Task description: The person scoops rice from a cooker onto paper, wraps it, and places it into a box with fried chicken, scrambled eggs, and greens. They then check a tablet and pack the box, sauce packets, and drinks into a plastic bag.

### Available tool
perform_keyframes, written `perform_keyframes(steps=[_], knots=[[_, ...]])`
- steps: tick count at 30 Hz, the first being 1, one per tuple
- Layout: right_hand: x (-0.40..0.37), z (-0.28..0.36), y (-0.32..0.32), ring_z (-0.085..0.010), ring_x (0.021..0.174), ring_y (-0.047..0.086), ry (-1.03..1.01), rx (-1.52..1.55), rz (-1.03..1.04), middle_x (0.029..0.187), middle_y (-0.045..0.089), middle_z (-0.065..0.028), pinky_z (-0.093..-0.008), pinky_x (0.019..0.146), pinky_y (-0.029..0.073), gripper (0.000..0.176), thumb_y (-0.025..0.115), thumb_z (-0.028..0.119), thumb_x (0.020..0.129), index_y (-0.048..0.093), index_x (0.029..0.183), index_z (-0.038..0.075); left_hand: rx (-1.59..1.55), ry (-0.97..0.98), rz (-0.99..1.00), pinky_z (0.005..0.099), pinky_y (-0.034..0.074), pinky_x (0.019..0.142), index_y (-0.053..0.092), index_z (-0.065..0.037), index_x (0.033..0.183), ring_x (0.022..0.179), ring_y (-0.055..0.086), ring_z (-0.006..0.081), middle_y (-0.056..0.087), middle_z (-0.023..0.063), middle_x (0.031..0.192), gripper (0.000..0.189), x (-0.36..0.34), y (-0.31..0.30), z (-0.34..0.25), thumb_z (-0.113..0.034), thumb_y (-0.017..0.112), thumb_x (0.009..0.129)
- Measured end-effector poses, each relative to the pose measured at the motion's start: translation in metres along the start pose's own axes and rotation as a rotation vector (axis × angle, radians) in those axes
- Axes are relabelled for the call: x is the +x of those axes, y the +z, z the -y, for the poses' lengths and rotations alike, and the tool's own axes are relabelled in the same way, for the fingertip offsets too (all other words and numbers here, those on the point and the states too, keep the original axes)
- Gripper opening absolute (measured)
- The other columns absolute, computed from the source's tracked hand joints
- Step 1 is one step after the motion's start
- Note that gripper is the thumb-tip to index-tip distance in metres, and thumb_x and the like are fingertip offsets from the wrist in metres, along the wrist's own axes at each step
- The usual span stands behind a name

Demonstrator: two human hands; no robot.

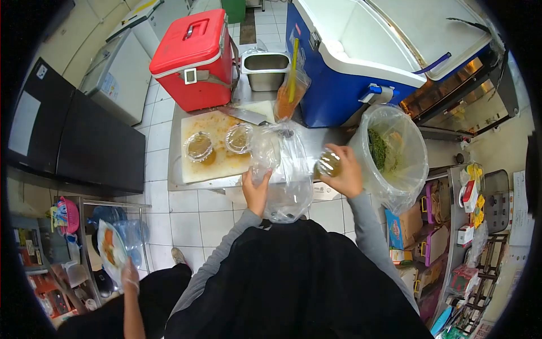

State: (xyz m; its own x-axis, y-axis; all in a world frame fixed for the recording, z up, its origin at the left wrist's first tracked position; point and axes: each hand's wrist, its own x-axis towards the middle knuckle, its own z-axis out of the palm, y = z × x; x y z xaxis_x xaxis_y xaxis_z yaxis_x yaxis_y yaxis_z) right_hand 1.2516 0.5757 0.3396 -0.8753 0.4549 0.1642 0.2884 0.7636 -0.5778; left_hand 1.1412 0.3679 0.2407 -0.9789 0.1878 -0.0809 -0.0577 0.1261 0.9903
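Note:
My left hand (pixel 257 191) grips the near left side of a clear plastic bag (pixel 289 195), its fingers closed on the film. The bag hangs over the table's front edge and something dim shows inside it. To the right of the bag, my right hand (pixel 343 174) is wrapped around a small clear lidded cup (pixel 327 164) with brownish contents. Two similar cups, a left cup (pixel 200 147) and a right cup (pixel 239 138), stand on a stained white cutting board (pixel 197 174). A large knife (pixel 245 116) lies across the board's far edge.
Behind the board stand a red cooler (pixel 195 59), a steel container (pixel 266 79) and a bag of orange food (pixel 292 96). An open blue cooler (pixel 339 85) and a lined bucket of greens (pixel 415 158) are at right. A co-worker's gloved hand (pixel 130 276) holds a plate (pixel 112 251).

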Motion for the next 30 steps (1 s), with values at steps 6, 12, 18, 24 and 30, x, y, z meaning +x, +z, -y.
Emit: perform_keyframes(steps=[6, 12, 18, 24, 30], knots=[[-0.007, 0.069, -0.073, -0.0337, 0.102, 0.053, -0.253, 0.110, -0.218, 0.111, 0.049, -0.0154, -0.0391, 0.084, 0.046, 0.062, 0.075, 0.015, 0.051, 0.058, 0.111, 0.013, -0.034, -0.032, -0.027, 0.0316, 0.037, 0.092, 0.048, 0.002, 0.121, 0.106, 0.050, 0.0221, 0.050, 0.0098, 0.116, 0.051, -0.001, 0.045, 0.007, -0.037, 0.056, 0.089], [0.036, 0.030, 0.017, -0.0356, 0.105, 0.050, -0.046, 0.272, -0.124, 0.113, 0.050, -0.0177, -0.0405, 0.088, 0.043, 0.058, 0.075, 0.018, 0.055, 0.057, 0.110, 0.014, -0.669, -0.228, 0.202, 0.0362, 0.045, 0.087, 0.045, -0.007, 0.129, 0.098, 0.054, 0.0186, 0.055, 0.0070, 0.112, 0.046, 0.007, 0.063, -0.019, -0.040, 0.038, 0.096], [0.050, -0.032, 0.053, -0.0389, 0.110, 0.045, 0.049, -0.105, -0.081, 0.119, 0.042, -0.0207, -0.0458, 0.084, 0.046, 0.063, 0.075, 0.026, 0.059, 0.051, 0.117, 0.020, 0.424, 0.426, 0.000, 0.0354, 0.043, 0.082, 0.057, -0.006, 0.114, 0.087, 0.051, 0.0322, 0.051, 0.0136, 0.095, 0.042, 0.002, 0.032, -0.011, 0.001, 0.047, 0.074], [0.057, -0.026, 0.048, -0.0389, 0.111, 0.043, 0.170, -0.163, 0.041, 0.122, 0.040, -0.0190, -0.0497, 0.086, 0.043, 0.066, 0.075, 0.021, 0.059, 0.049, 0.120, 0.020, 0.327, 0.639, 0.056, 0.0370, 0.038, 0.085, 0.058, -0.006, 0.112, 0.095, 0.048, 0.0293, 0.053, 0.0102, 0.093, 0.059, -0.014, 0.013, -0.072, 0.010, 0.042, 0.058], [0.071, 0.062, 0.054, -0.0391, 0.116, 0.039, -0.423, -0.080, -0.191, 0.128, 0.037, -0.0214, -0.0499, 0.098, 0.032, 0.066, 0.071, 0.024, 0.065, 0.045, 0.126, 0.014, 0.638, 0.433, 0.340, 0.0394, 0.041, 0.071, 0.056, -0.014, 0.107, 0.075, 0.058, 0.0225, 0.059, 0.0026, 0.074, 0.033, -0.009, 0.007, -0.002, -0.016, 0.065, 0.075]])
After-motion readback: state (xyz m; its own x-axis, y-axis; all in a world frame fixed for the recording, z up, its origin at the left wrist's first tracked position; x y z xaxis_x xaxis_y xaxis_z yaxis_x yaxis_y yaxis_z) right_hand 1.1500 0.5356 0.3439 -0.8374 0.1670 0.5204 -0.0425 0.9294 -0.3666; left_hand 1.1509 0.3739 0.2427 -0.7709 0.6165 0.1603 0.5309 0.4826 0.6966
